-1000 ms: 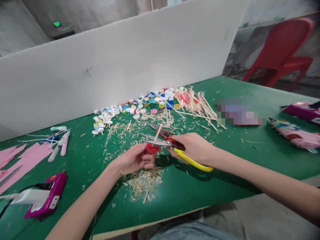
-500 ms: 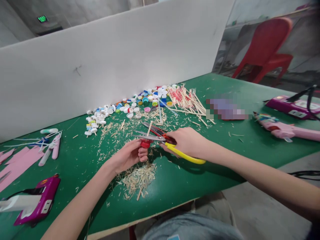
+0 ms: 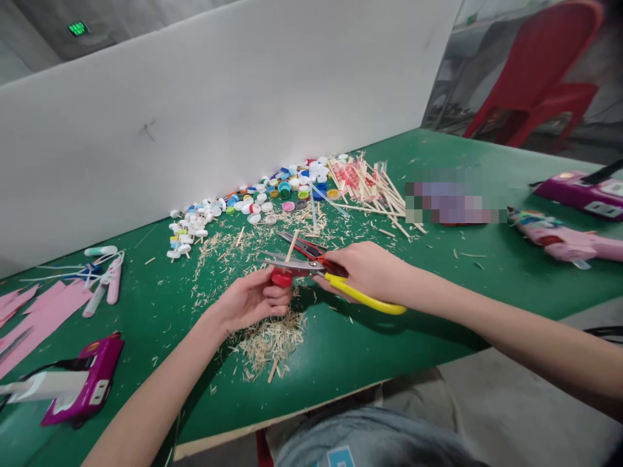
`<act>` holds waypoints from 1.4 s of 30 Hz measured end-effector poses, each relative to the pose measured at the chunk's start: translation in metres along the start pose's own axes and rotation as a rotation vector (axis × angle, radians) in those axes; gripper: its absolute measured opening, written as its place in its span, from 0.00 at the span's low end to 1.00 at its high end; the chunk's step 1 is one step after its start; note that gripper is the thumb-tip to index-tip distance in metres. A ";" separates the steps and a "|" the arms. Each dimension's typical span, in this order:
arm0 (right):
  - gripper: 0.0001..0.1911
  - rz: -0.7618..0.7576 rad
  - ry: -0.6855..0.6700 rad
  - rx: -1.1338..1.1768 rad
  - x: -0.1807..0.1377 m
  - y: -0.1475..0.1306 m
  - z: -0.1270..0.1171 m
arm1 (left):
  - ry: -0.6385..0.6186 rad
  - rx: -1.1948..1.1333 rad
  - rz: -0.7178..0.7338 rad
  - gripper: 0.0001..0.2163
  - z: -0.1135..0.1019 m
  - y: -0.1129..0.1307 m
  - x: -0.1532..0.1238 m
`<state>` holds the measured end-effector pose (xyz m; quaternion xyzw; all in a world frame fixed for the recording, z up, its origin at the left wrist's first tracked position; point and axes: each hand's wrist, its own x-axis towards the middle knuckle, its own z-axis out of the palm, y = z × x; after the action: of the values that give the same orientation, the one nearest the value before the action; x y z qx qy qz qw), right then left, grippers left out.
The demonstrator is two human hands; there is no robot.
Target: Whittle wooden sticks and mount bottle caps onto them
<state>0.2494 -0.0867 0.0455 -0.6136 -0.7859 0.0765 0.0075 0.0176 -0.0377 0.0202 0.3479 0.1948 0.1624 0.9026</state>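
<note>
Pinched in my left hand (image 3: 253,299) is a red bottle cap (image 3: 281,277), with a thin wooden stick (image 3: 293,245) standing up out of it, slightly tilted. My right hand (image 3: 363,269) grips scissors (image 3: 367,295) with a yellow handle. Their blades point left, just above the cap and across the lower part of the stick. A red and black cutter (image 3: 305,246) lies beyond the scissors, by my right fingers; I cannot tell whether the fingers touch it. Below my left hand is a heap of wood shavings (image 3: 272,344).
Behind are colourful bottle caps (image 3: 285,189), white caps on sticks (image 3: 187,227) and wooden sticks (image 3: 374,191). Pink sheets (image 3: 53,308), glue guns (image 3: 104,285) and a purple power strip (image 3: 90,379) lie left. A pink-wrapped object (image 3: 559,237) sits right. A white partition (image 3: 219,97) stands behind.
The camera view has shifted slightly. Both hands keep their hold, with the scissor blades still across the stick just above the red cap.
</note>
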 end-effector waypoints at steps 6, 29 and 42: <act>0.27 0.084 0.013 0.021 -0.002 -0.002 0.001 | 0.079 -0.021 0.048 0.10 0.003 0.000 0.005; 0.22 -0.122 0.118 0.152 -0.002 0.011 0.003 | -0.113 0.127 -0.050 0.18 0.008 -0.002 -0.004; 0.36 -0.036 0.165 0.173 0.004 0.016 0.003 | 0.112 0.216 0.138 0.10 0.004 -0.003 0.003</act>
<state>0.2636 -0.0790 0.0403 -0.6007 -0.7839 0.0932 0.1264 0.0230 -0.0403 0.0204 0.4461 0.2368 0.2216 0.8341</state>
